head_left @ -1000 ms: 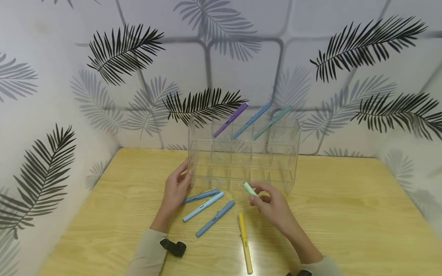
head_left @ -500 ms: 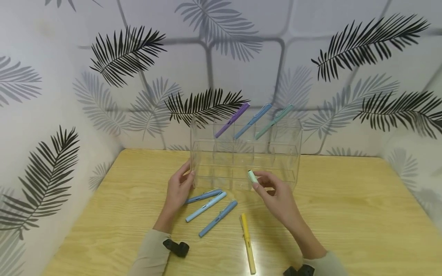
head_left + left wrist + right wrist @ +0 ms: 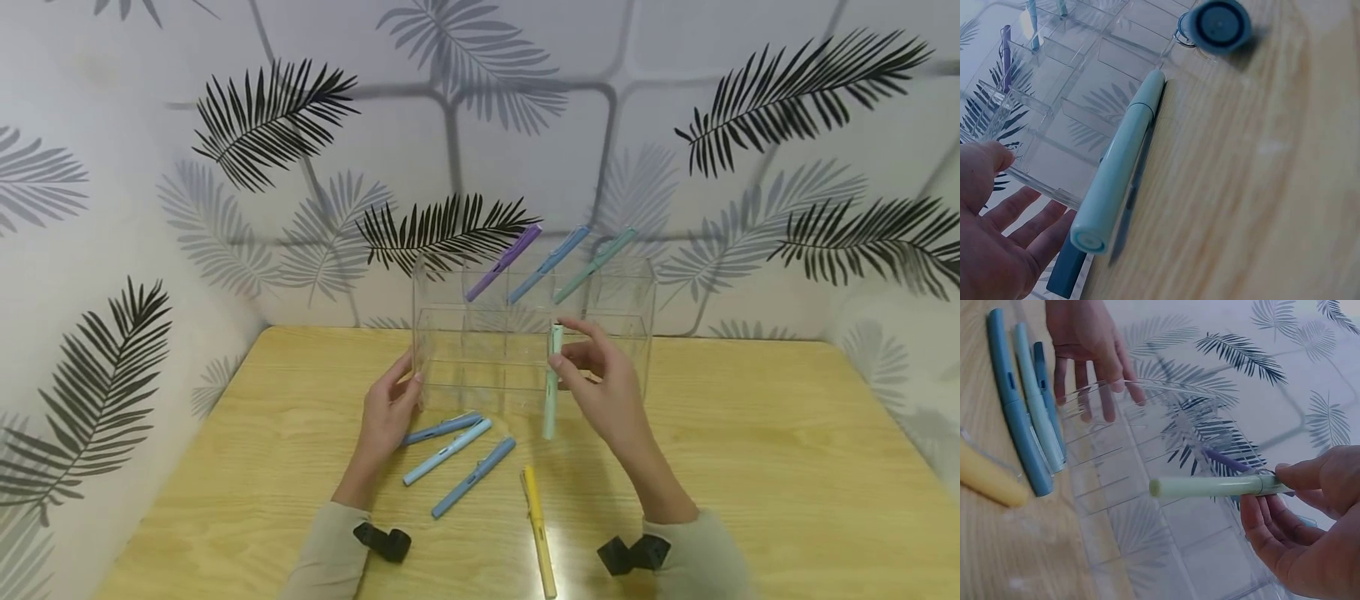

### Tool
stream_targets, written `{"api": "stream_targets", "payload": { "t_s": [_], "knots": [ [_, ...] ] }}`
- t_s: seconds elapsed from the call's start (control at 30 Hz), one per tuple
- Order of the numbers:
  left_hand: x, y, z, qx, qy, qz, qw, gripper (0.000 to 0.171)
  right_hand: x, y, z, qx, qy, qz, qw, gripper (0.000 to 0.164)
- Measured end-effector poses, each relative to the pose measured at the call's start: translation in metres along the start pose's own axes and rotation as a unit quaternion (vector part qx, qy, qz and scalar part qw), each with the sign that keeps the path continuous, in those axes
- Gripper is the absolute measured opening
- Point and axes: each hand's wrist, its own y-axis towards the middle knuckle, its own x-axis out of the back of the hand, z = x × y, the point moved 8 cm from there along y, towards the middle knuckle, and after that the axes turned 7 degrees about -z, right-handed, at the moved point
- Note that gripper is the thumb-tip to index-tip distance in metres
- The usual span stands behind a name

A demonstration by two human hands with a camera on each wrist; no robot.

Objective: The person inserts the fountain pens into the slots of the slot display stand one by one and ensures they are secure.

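Note:
In the head view, my right hand (image 3: 607, 387) pinches a mint-green pen (image 3: 551, 412) near its capped upper end. The pen hangs upright in front of the clear tiered pen rack (image 3: 480, 387); the right wrist view shows its free end pointing away from the fingers. My left hand (image 3: 387, 414) rests against the rack's left side, fingers fairly straight and thumb at the edge. Purple (image 3: 503, 263), blue (image 3: 549, 264) and teal (image 3: 595, 266) pens lean side by side on the top tier.
On the wooden table (image 3: 262, 467) before the rack lie a dark blue pen (image 3: 442, 428), a light blue pen (image 3: 447, 452), a grey-blue pen (image 3: 473, 477) and a yellow pen (image 3: 538, 532). A leaf-patterned backdrop (image 3: 525, 167) stands behind.
My right hand has raised the mint-green pen toward the middle tiers and turned it from pointing at the camera to hanging upright. My left hand stays at the rack's side.

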Motion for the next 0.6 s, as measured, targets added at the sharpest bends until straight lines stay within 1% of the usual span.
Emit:
{"api": "stream_targets", "payload": {
  "t_s": [0.27, 0.37, 0.6],
  "knots": [
    [0.0, -0.001, -0.001, -0.002, -0.001, 0.001, 1.0, 0.046, -0.008, 0.02, 0.012, 0.012, 0.066, -0.039, 0.997, 0.044],
    [0.0, -0.001, -0.001, -0.004, 0.001, 0.003, 1.0, 0.046, -0.01, 0.027, 0.018, 0.025, 0.076, -0.058, 0.995, 0.043],
    [0.0, -0.001, -0.001, -0.007, 0.002, 0.004, 1.0, 0.046, -0.014, 0.041, 0.03, 0.052, 0.117, -0.101, 0.987, 0.041]
  ]
}}
